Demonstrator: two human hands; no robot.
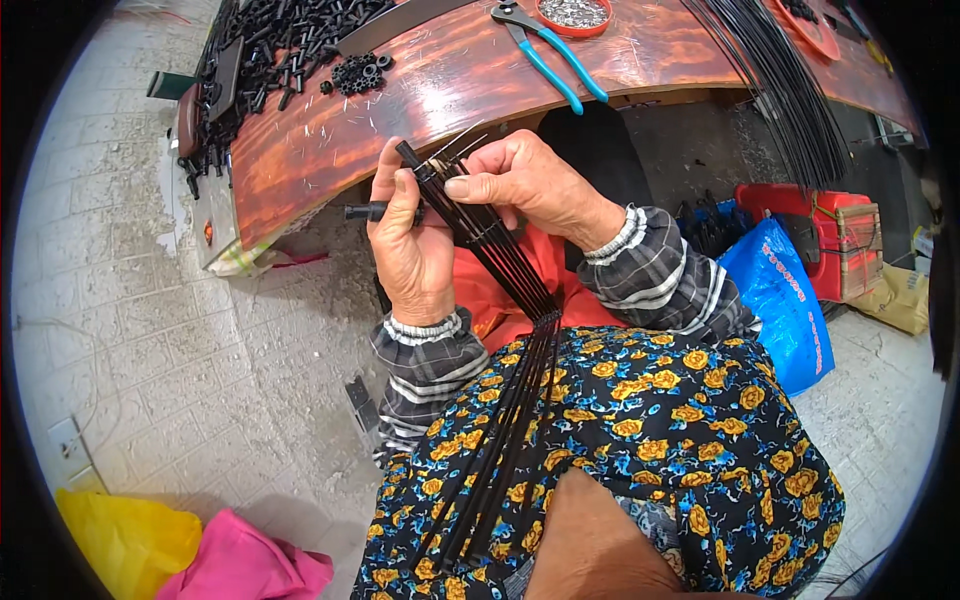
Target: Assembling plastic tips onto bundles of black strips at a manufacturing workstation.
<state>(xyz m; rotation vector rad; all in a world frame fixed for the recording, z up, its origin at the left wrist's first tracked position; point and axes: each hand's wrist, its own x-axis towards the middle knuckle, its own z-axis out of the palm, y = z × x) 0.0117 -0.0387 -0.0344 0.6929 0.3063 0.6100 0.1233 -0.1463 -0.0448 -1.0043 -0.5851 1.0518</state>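
A bundle of thin black umbrella ribs, gathered like a folded frame, slants from my hands down across my lap. My left hand is closed around its upper end, thumb along a black tube. A short black plastic piece sticks out to the left between that hand's fingers. My right hand is closed in a pinch on the ribs near the top, thumb pressed over them. Thin pale wire ends poke out between the two hands. The lower rib ends rest loose on a flowered cloth.
Ahead stands a reddish wooden table with black plastic parts, small black rings, blue-handled pliers and a red dish of metal bits. Black rods overhang its right side. A blue bag and red stool are at right.
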